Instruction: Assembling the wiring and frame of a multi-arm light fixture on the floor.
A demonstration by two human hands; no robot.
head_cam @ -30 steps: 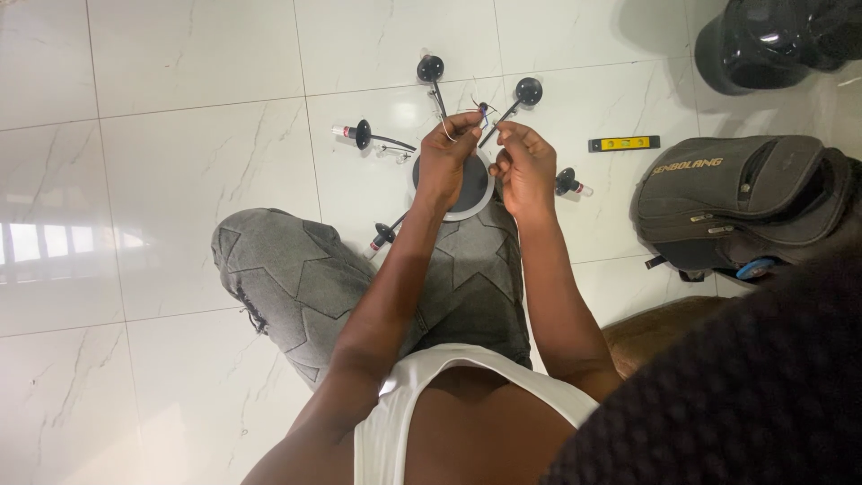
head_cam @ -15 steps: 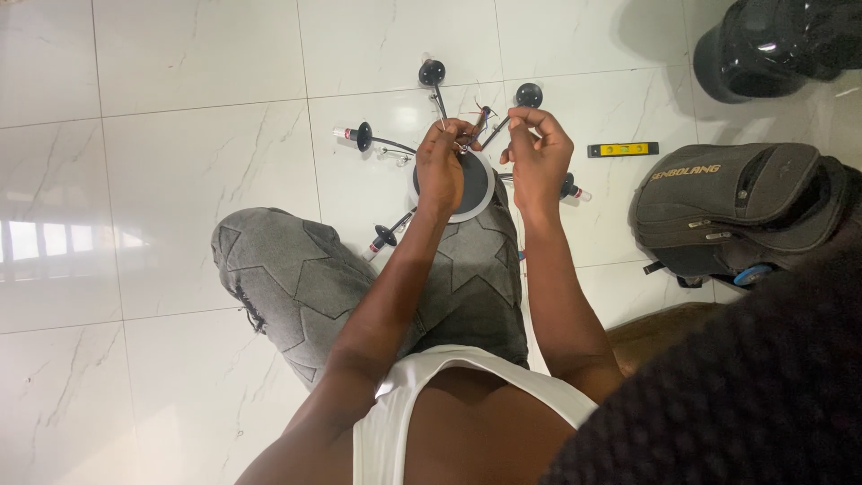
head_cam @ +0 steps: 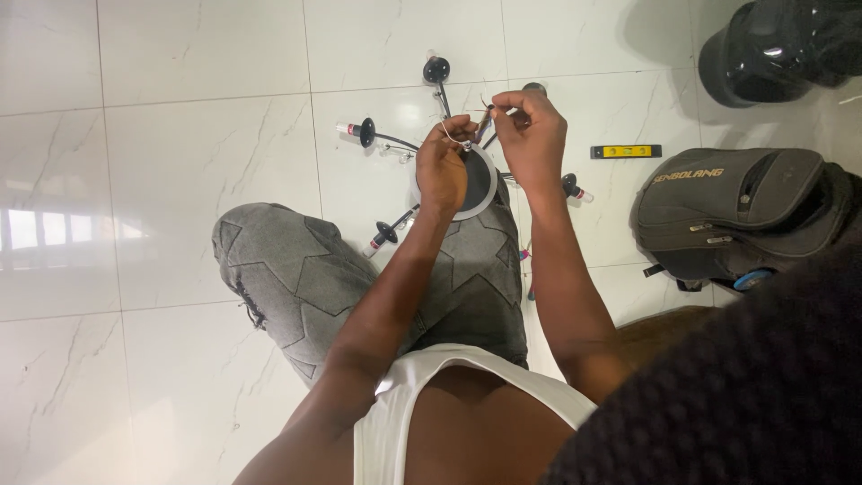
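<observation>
Chandelier [head_cam: 467, 180] wiring at its round hub is underway: left hand [head_cam: 446, 166] and right hand [head_cam: 532, 135] close together, pinching thin wires [head_cam: 485, 117], which need steady fingertip control.

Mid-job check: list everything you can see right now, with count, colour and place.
chandelier: one, black arms around a round grey and white hub, on the floor under both hands
lamp sockets: at least five, black, at the arm ends
wires: a few, thin, pinched above the hub
spirit level: one, yellow and black, on the tiles right of the chandelier
backpack: one, dark grey, right side of the floor
helmet: one, black, top right corner
floor: white marbled tiles
jeans: grey, star patches, on the person's knees
left hand: on the hub, gripping wires
right hand: above the hub, pinching wires
</observation>
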